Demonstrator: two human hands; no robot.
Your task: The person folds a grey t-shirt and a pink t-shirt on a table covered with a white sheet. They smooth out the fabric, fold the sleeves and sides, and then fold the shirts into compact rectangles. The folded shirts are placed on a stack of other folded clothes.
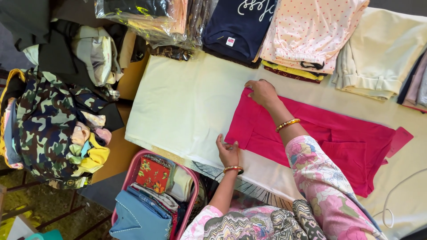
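Fingers of right hand spread flat, pressing far top corner of pink garment; left hand open, fingers resting on near left edge. Spread across cream cloth on table, below folded clothing stacks. Pink basket near left.

One view only, from a camera worn on the head. Looks steeply down, almost straight from above, onto the bench covered with pale cloth. Close enough to fill most of the picture with the bench top; near edge runs slanted across the lower part, far edge with folded stacks reaches the top border. Own sleeves and both arms enter from the bottom right. At the left, past the bench's left edge, a piece of floor and a pink basket below. No second view to compare.
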